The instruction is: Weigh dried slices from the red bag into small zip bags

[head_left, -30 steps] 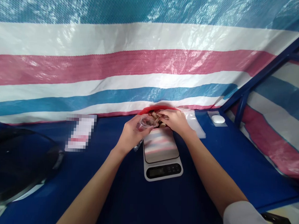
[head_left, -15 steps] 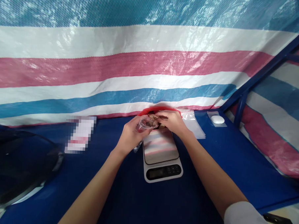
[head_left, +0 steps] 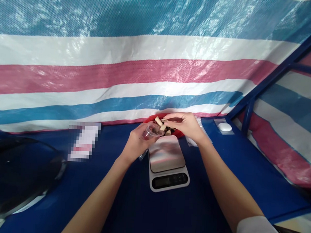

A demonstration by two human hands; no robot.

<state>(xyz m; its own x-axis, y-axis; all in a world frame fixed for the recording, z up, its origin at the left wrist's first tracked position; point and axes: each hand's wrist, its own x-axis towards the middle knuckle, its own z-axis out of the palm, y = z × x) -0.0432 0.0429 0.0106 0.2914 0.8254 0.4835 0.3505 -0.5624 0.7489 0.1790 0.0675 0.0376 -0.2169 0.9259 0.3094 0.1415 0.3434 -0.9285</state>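
left hand (head_left: 137,141) wrapped round a clear plastic cup (head_left: 149,132), contents unclear, right hand (head_left: 192,127) pinching 1 pale chunk (head_left: 163,128) at its rim, red basin (head_left: 152,117) of brown-and-pale pieces (head_left: 168,133) behind, digital scale (head_left: 167,156) on blue worktop (head_left: 242,161)

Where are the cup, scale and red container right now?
Cup (head_left: 149,132): head view, on its clear side wall, near the left hand's fingers (head_left: 141,127).
Scale (head_left: 167,156): head view, on the shiny weighing plate.
Red container (head_left: 152,117): head view, on its far rim, left part.
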